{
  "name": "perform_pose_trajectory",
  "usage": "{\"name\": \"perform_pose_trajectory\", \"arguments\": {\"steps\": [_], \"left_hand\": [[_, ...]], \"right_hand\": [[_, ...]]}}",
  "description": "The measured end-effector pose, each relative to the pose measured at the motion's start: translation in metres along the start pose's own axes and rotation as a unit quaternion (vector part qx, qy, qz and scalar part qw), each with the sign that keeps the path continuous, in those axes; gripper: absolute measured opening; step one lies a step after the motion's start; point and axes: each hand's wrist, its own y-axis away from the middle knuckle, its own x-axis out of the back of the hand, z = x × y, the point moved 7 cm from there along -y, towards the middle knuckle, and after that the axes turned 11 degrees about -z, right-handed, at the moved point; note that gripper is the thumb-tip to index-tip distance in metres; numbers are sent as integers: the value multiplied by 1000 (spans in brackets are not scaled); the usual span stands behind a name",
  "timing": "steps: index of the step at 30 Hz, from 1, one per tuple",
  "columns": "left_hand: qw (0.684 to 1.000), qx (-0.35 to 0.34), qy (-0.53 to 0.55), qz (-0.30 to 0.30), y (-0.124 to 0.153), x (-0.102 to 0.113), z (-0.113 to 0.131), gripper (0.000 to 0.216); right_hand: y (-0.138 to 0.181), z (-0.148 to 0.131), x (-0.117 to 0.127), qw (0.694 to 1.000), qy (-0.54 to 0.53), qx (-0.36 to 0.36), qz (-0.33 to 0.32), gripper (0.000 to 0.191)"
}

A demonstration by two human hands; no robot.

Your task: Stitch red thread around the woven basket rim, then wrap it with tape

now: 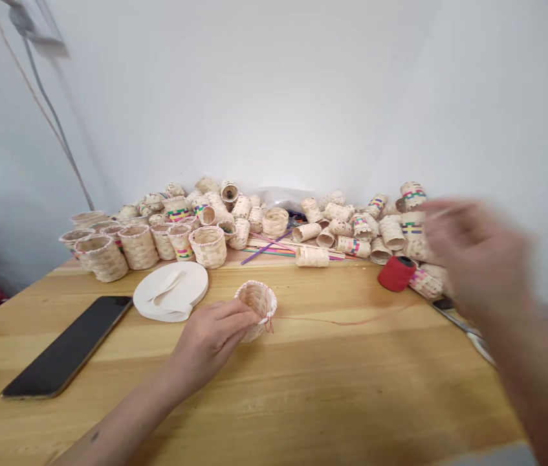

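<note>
My left hand (215,333) pinches the near left rim of a small woven bamboo basket (256,299) above the table's middle. White binding with red thread runs round its rim, and a loop of red thread hangs at the rim's right side. From there a thin red thread (336,322) stretches rightward. My right hand (484,255) is raised at the right, smeared by motion. Its fingers look bent together, but whether anything is between them is unclear. Below and left of it stands a red thread spool (396,274).
Finished-rim baskets (138,247) stand at the back left; more woven baskets (339,226) are heaped along the wall. A roll of white strip (171,291) and a black phone (67,346) lie left. Scissors (468,330) lie right. Coloured strips (267,246) lie at the back.
</note>
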Motion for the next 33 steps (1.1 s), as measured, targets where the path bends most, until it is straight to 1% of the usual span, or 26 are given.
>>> {"name": "perform_pose_trajectory", "arguments": {"steps": [1, 2, 4, 6, 8, 10, 12, 16, 19, 23, 25, 27, 29, 31, 33], "left_hand": [[1000, -4, 4, 3, 0, 1, 1, 19], [1000, -10, 7, 5, 0, 2, 2, 19], [1000, -20, 6, 9, 1, 3, 3, 18], [999, -29, -1, 15, 1, 3, 4, 18], [999, -33, -5, 16, 1, 3, 5, 18], [999, -32, -9, 18, 1, 2, 4, 18], [999, -30, -16, 22, 2, 2, 4, 18], [999, -26, -26, 22, 3, 1, 2, 18], [998, -34, -42, 29, 4, 2, 2, 17], [996, -32, -63, 47, 5, 6, 1, 16], [996, -31, -65, 58, 5, 9, 2, 16], [996, -35, -61, 58, 5, 9, 3, 16], [997, -39, -53, 50, 5, 8, 5, 16], [997, -38, -54, 43, 4, 5, 6, 17], [996, -39, -64, 44, 4, 4, 6, 17]], "right_hand": [[9, 11, -32, 999, 9, -15, -44, 22], [17, 21, -65, 994, 10, -31, -102, 27], [32, 38, -128, 970, -18, -61, -233, 36], [42, 46, -167, 951, -63, -74, -295, 43], [45, 45, -188, 938, -94, -65, -327, 39], [46, 41, -198, 935, -102, -54, -336, 33], [44, 40, -201, 940, -101, -62, -320, 27], [42, 40, -200, 953, -114, -82, -269, 19], [42, 39, -197, 949, -142, -77, -271, 15], [42, 41, -185, 952, -160, -90, -247, 17], [43, 42, -183, 951, -158, -97, -247, 21], [47, 41, -189, 944, -152, -95, -276, 30], [51, 40, -200, 939, -138, -90, -301, 33], [53, 41, -208, 943, -123, -93, -297, 27], [53, 43, -212, 949, -116, -102, -275, 24]]}}
